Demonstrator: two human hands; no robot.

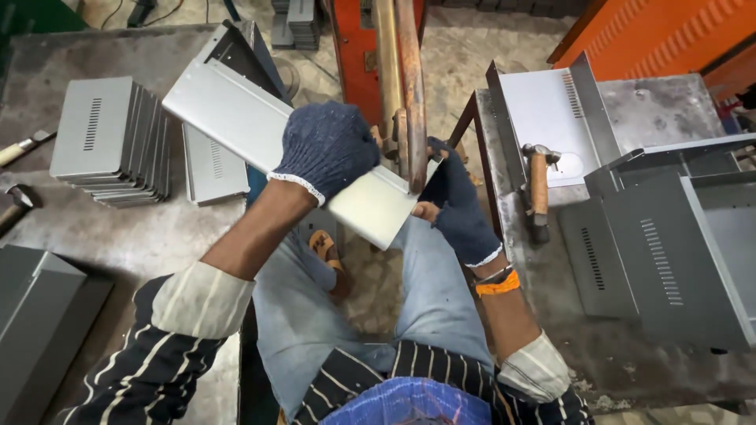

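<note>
Metal panel (260, 130) is held slanted, long axis running away from the rusty post (411, 86); left hand (327, 149) closed over it, right hand (455, 201) pinching its near corner.

A left desk (118, 236) and a right desk (551, 315) flank the seated person, with the floor (465, 71) between. On the left desk, a stack of vented panels (110, 142) sits toward the far side, a single panel (214, 165) just right of it near the inner edge, a box (39, 315) at the near left corner. On the right desk, a hammer (539, 189) lies near the inner edge, partly on a folded tray (551, 110) at the far side; nested housings (669, 252) lie right of the hammer. The left hand (327, 149) and right hand (457, 205) hold a long sheet (236, 118) between the desks, against an upright press (402, 79).
</note>
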